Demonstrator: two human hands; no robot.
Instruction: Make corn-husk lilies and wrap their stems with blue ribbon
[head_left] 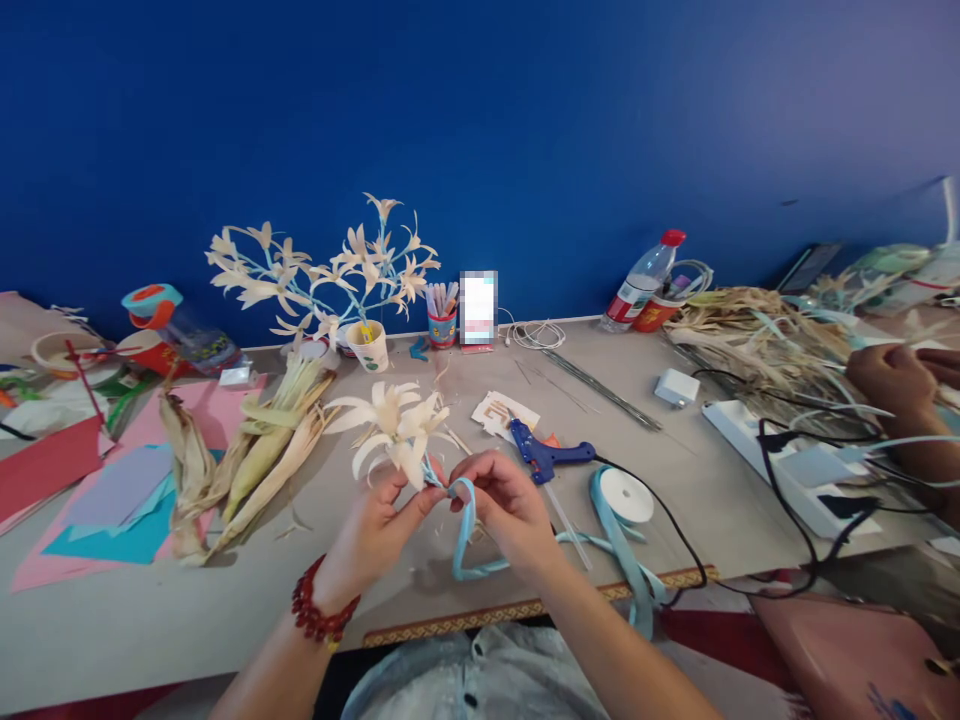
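Pale husk flowers (397, 425) on a short light-blue stem are pinched in my left hand (394, 520), whose wrist wears red beads. Beside it, my right hand (502, 500) pinches a light-blue ribbon (465, 530) where it meets the stem. The ribbon loops down below the fingers and runs right toward a white spool (626, 495) with more ribbon around it. A blue glue gun (551, 455) lies just beyond my right hand, on a white card (499, 415).
Corn husks (262, 450) and coloured paper (120, 490) lie left. Behind stand a cup (367, 345) of finished flowers, a pen holder (442, 325) and a phone (478, 310). Wires (600, 388), a power strip (780, 465) and another person's hands (896, 380) are right.
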